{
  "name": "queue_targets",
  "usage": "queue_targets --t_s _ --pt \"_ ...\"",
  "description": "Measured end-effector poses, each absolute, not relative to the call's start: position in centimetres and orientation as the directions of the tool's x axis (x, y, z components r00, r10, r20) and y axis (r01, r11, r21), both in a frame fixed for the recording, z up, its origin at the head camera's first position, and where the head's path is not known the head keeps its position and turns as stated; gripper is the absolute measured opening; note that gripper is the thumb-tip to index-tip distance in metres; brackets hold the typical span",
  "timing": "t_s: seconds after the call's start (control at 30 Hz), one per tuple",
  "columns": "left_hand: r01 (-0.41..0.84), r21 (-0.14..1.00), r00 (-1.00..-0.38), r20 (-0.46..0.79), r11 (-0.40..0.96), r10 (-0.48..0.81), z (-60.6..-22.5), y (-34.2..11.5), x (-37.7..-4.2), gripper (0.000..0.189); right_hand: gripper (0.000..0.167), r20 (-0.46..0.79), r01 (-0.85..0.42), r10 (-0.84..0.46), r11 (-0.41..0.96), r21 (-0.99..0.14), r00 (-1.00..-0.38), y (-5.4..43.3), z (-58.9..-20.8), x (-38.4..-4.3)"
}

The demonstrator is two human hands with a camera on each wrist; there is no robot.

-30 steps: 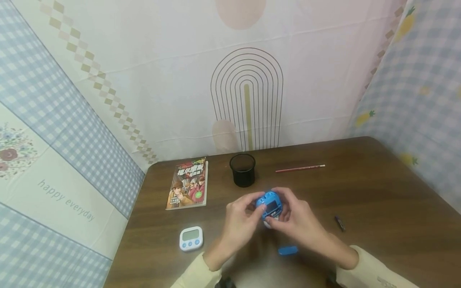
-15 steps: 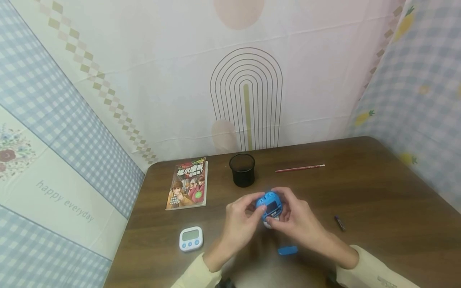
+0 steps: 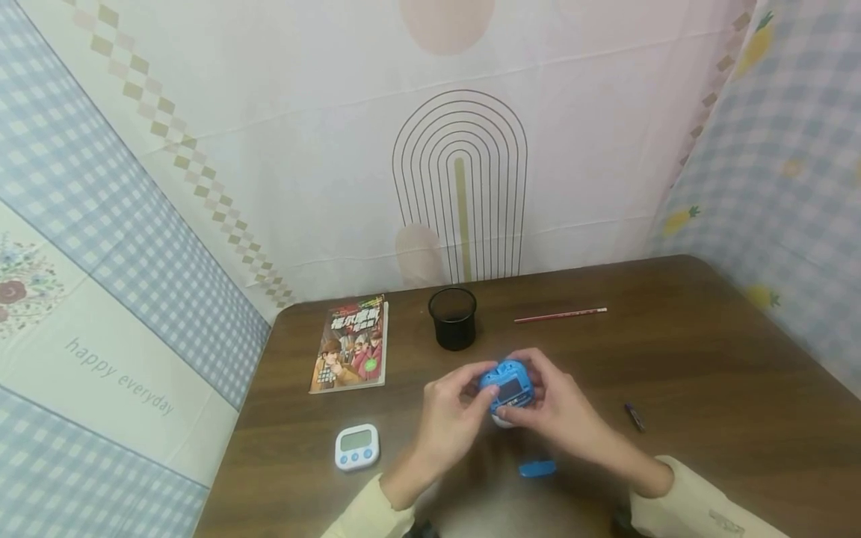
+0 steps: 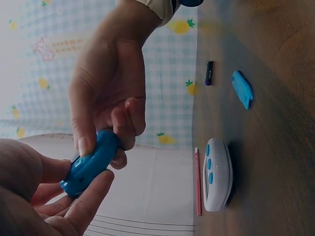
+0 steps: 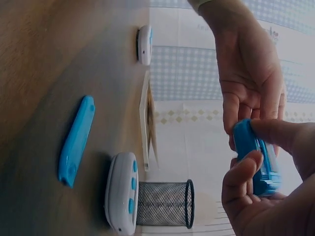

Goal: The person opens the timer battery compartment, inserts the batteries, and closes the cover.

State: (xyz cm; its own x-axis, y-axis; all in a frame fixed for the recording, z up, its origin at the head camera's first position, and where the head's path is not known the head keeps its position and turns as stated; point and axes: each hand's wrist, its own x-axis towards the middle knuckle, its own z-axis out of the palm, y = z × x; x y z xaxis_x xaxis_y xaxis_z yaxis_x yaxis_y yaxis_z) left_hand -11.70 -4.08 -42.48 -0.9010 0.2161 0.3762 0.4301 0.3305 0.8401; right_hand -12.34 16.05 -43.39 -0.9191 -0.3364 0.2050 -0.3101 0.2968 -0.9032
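Observation:
Both hands hold a small rounded blue device (image 3: 510,385) above the table. Its upper face carries a dark rectangle. My left hand (image 3: 452,411) pinches its left side between thumb and fingers. My right hand (image 3: 561,403) grips the right side, its thumb lying over the lower edge. In the right wrist view the blue device (image 5: 253,155) shows ridges along its edge. Below the hands lies a loose blue cover piece (image 3: 537,468). A white timer with blue buttons (image 5: 121,194) stands under the hands in the right wrist view, mostly hidden in the head view.
Another white timer (image 3: 357,447) lies at left, with a comic-covered book (image 3: 351,344) behind it. A black mesh pen cup (image 3: 454,320) stands beyond the hands. A red pencil (image 3: 560,315) lies back right, and a small dark battery (image 3: 634,417) lies at right.
The blue device has turned slightly in the hands and shifted a little rightward. My right thumb and fingers have moved with it; my left hand has barely moved.

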Motion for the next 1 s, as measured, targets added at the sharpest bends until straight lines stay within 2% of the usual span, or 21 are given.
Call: queue_targets --t_s 0.17,0.37,0.6,0.77,1.0 --pt "0.425 0.846 -0.902 0.366 0.322 0.230 -42.4 -4.1 -11.7 0.027 0.060 0.192 -0.304 -0.330 0.332 -0.893 -0.924 16.0 -43.4 -12.3" --pt "0.415 0.857 -0.904 0.351 0.307 0.243 -42.3 -4.1 -11.6 0.028 0.059 0.162 -0.274 -0.342 0.310 -0.911 -0.926 16.2 -43.4 -12.4" --pt "0.418 0.851 -0.904 0.355 0.318 0.238 -42.2 -4.4 -11.8 0.028 0.063 0.114 -0.227 -0.361 0.290 -0.930 -0.926 16.2 -43.2 -12.5" --pt "0.440 0.836 -0.896 0.386 0.328 0.219 -42.3 -4.8 -12.1 0.027 0.067 0.068 -0.234 -0.420 0.358 -0.904 -0.905 16.5 -43.0 -12.7" --pt "0.460 0.828 -0.888 0.435 0.321 0.151 -41.9 -5.3 -12.6 0.027 0.042 0.066 -0.353 -0.483 0.533 -0.769 -0.873 17.6 -42.4 -13.4"
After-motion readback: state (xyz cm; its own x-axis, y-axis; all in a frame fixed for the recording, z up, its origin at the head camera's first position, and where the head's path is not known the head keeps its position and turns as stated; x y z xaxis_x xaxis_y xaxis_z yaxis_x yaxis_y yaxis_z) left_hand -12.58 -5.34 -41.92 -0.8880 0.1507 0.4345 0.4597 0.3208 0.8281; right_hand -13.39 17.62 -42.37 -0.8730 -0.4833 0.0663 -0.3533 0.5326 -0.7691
